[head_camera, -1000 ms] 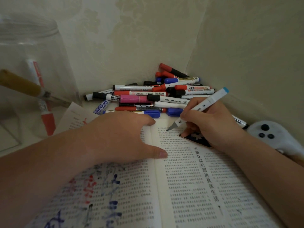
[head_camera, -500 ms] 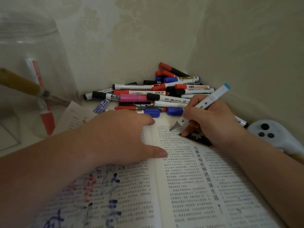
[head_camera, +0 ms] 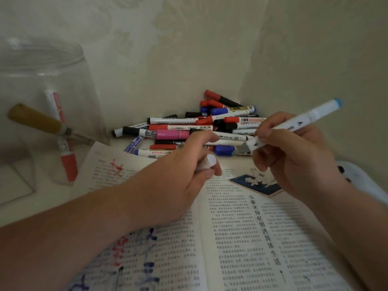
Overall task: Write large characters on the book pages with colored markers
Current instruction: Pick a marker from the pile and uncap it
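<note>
Open book (head_camera: 241, 238) on the desk (head_camera: 63, 192), seen from the head camera.

**Progress.** The left page (head_camera: 168, 248) carries large red, blue and black characters in its lower half and a red mark near its top. The right page (head_camera: 304, 238) shows only print and a small picture, with no marker strokes in view. By this showing roughly half the spread is written, and the right page is still to be done.

**Hands.** The right hand (head_camera: 294, 160) pinches a white marker (head_camera: 304, 120) with a blue end. The marker is held above the top of the right page, clear of the paper, with its blue end up and to the right. The left hand (head_camera: 184, 175) is curled round a short white cap (head_camera: 210, 161), just beside the marker's lower end. That end is blurred, so whether the nib is bare cannot be told. The spare pile of markers (head_camera: 189, 127) lies behind the book in the corner, and a jar (head_camera: 48, 101) stands at the left.

**Change.** Half a second earlier the left hand lay flat across the fold, pressing the pages, and the marker's nib sat at the top of the right page. Both hands have since lifted and come together. This suggests capping or a change of colour, not a stroke.
</note>
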